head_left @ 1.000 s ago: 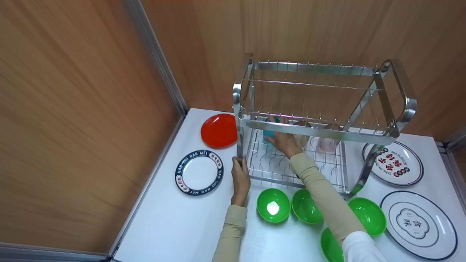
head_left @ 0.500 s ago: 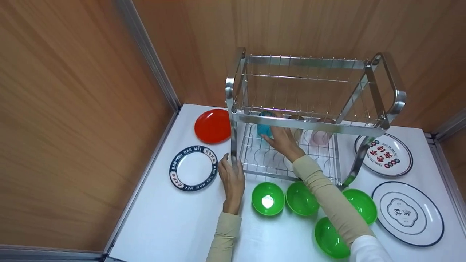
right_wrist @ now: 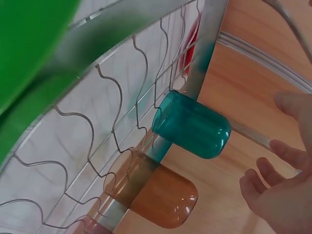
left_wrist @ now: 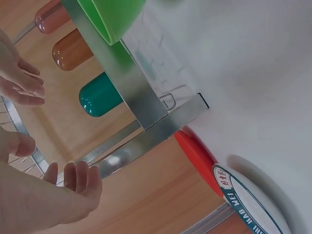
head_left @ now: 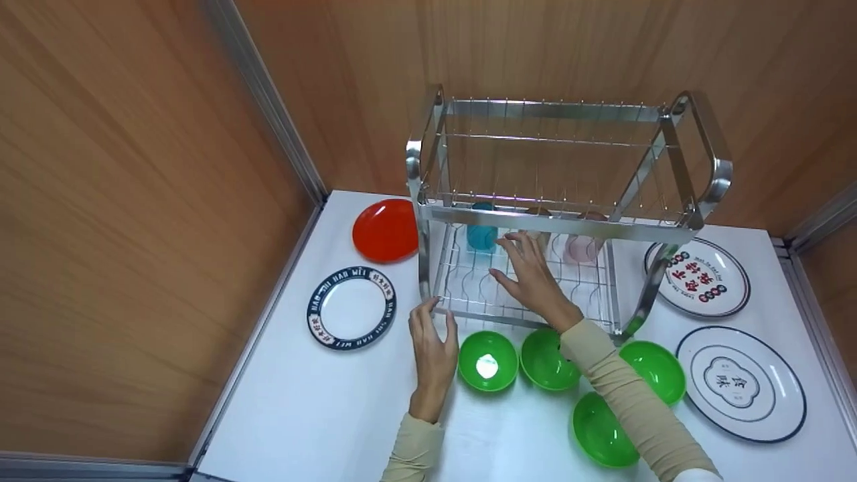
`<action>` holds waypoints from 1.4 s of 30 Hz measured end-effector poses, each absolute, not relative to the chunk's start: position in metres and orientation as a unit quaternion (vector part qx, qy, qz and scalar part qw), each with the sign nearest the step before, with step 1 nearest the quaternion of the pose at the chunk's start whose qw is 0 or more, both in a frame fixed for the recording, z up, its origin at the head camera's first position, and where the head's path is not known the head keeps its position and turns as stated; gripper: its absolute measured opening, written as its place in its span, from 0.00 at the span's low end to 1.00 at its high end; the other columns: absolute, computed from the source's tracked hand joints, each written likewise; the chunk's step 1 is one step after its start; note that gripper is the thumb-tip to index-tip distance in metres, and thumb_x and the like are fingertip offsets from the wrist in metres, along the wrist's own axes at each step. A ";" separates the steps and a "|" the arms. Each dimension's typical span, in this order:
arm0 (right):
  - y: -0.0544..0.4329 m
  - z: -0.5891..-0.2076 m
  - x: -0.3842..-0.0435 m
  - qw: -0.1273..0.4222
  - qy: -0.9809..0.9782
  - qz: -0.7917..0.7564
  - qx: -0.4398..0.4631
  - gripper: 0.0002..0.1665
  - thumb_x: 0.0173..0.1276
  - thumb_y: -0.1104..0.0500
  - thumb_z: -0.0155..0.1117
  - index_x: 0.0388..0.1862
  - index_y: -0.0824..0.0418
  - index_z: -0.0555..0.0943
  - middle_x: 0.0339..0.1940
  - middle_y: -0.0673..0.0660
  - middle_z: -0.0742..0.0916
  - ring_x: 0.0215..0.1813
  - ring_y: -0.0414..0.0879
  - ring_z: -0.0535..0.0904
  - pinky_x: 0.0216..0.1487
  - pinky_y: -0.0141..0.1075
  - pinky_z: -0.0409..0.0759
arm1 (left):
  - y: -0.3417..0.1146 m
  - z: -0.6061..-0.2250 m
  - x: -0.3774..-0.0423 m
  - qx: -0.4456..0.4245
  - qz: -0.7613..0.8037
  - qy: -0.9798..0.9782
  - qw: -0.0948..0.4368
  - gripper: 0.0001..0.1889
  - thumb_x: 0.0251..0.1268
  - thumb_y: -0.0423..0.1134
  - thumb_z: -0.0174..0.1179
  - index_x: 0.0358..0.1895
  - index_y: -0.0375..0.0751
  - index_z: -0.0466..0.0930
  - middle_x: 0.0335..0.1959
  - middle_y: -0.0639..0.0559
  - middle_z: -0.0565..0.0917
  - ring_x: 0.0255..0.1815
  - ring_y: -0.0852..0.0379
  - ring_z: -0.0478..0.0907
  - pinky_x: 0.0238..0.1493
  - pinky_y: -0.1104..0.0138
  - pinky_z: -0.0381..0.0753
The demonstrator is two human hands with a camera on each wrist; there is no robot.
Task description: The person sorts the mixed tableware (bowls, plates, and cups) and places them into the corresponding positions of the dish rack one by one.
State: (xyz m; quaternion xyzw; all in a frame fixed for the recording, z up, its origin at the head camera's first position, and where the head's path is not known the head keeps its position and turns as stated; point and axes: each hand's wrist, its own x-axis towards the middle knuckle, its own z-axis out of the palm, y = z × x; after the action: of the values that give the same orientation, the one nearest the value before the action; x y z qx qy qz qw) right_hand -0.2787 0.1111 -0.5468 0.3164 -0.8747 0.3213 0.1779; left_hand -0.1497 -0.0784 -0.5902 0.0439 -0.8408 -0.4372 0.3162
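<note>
A two-tier metal dish rack (head_left: 562,224) stands at the back. Three see-through cups are upside down along the back of its lower tier: a teal cup (right_wrist: 197,124), an amber cup (right_wrist: 158,190) and a pink cup (head_left: 582,248). My right hand (head_left: 535,281) hovers over the lower tier with fingers spread, a little in front of the teal and amber cups, holding nothing. At the rack's left front post (left_wrist: 146,139), my left hand (head_left: 434,351) has its fingers extended and thumb apart, fingertips close to the post's foot.
Several green bowls (head_left: 489,361) sit before the rack, partly under my right forearm. To the left lie a red plate (head_left: 383,231) and a blue-rimmed plate (head_left: 317,308). A plate with red lettering (head_left: 699,278) and a large oval plate (head_left: 743,385) lie at right.
My right hand has left the teal cup and drawn back towards me, its fingers spreading. My left hand has let go of the rack's post and come slightly nearer. The teal cup stays upside down.
</note>
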 end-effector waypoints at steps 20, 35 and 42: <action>0.151 -0.569 -0.198 0.161 -0.870 0.374 0.276 0.36 0.66 0.58 0.76 0.69 0.67 0.74 0.64 0.68 0.75 0.67 0.61 0.71 0.66 0.57 0.74 | -0.045 -0.604 -0.117 -0.033 -0.416 -0.871 0.258 0.21 0.73 0.37 0.65 0.63 0.33 0.74 0.57 0.43 0.76 0.61 0.46 0.75 0.63 0.54 0.79; 0.163 -0.591 -0.152 0.180 -0.870 0.368 0.274 0.39 0.61 0.59 0.80 0.67 0.70 0.74 0.62 0.69 0.77 0.64 0.63 0.73 0.63 0.57 0.76 | -0.034 -0.635 -0.101 0.015 -0.346 -0.901 0.261 0.36 0.63 0.40 0.74 0.69 0.27 0.68 0.59 0.32 0.73 0.60 0.38 0.74 0.58 0.48 0.80; 0.162 -0.600 -0.140 0.180 -0.872 0.363 0.275 0.42 0.59 0.59 0.81 0.68 0.71 0.73 0.60 0.69 0.77 0.63 0.62 0.75 0.63 0.57 0.77 | -0.032 -0.646 -0.097 0.083 -0.360 -0.910 0.186 0.35 0.70 0.31 0.64 0.73 0.18 0.58 0.60 0.25 0.72 0.60 0.35 0.75 0.58 0.48 0.80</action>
State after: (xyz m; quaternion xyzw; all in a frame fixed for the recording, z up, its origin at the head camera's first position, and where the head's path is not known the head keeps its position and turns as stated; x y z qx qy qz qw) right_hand -0.1400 0.1616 -0.6005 0.2750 -0.8718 0.3635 0.1798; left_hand -0.0974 -0.0321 -0.6457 0.0830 -0.9104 -0.3601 0.1862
